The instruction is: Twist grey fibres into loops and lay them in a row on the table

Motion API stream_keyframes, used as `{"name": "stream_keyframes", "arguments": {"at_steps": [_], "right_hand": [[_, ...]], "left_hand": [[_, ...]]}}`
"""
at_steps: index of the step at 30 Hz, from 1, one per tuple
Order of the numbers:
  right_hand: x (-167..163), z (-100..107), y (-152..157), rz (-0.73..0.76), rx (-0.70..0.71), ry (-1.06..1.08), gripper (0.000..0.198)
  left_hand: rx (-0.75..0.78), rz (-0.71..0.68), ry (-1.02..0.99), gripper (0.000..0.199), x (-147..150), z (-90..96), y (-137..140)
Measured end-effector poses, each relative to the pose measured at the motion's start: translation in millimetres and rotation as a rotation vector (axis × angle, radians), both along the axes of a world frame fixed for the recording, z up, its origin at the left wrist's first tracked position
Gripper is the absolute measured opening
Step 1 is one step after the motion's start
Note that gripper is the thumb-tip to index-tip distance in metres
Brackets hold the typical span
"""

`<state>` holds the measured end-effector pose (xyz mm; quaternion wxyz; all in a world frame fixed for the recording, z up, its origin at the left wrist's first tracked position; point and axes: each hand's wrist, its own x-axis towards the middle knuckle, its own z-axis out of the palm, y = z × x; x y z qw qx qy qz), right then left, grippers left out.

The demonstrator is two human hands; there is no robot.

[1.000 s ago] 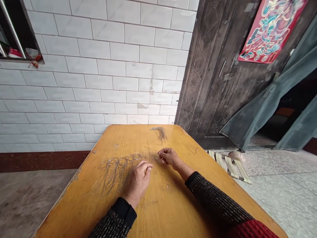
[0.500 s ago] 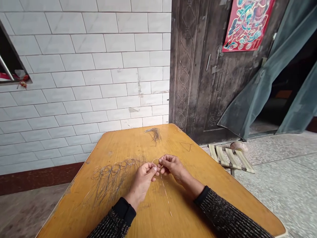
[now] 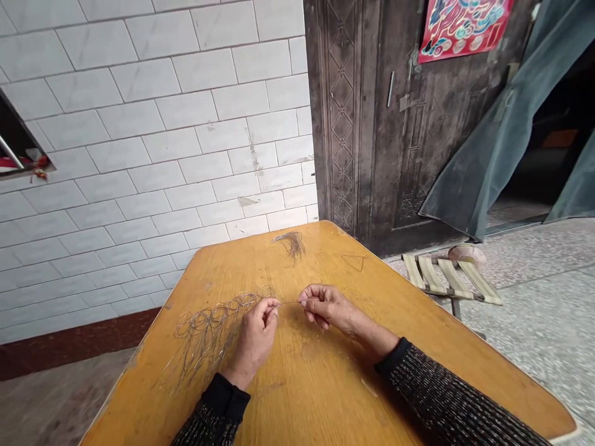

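Flecked black sleeves end in plain cuffs.

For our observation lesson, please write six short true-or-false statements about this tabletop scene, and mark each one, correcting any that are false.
1. A thin wire spans the gap between the left hand and the right hand. True.
2. Both hands wear gloves. False: both are bare.
3. A row of looped wires lies on the table, on the left hand's side. True.
4. The two hands are pressed together. False: they are apart.
5. A wire bundle lies toward the table's far end, beyond both hands. True.
6. A white cloth covers the table. False: its yellow-brown top is uncovered.
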<state>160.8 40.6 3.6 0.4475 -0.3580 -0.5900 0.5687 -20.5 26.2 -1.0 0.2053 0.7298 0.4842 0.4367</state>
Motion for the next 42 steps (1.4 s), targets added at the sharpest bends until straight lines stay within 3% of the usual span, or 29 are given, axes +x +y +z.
{"name": "stream_keyframes", "arguments": {"at_steps": [4,10,23,27,36,42], "right_hand": [[-2.4,-2.2,0.1,0.042,0.024,-0.032,0.03],[1.7,-1.0,1.1,0.009,0.047,-0.125,0.023],[20.5,2.5,3.9,0.154,0.059,-0.24,0.022],[22.6,4.1,4.4,0.155,0.026,-0.233,0.023],[22.9,1.1,7.2,0.157,0.035,-0.218,0.019],[26.5,0.1,7.3,0.167,0.038,-0.243,0.02]], "left_hand": [[0.223,0.0,0.246,0.017,0.0,-4.0,-1.1],[0.336,-0.112,0.371,0.016,-5.5,-2.7,0.3],[0.245,-0.337,0.491,0.016,-20.9,11.8,1.1],[0.218,-0.315,0.488,0.014,-23.7,8.9,5.5],[0.339,-0.238,0.556,0.017,-21.6,6.8,3.5],[0.181,-0.372,0.51,0.019,-19.2,13.4,-2.8]]}}
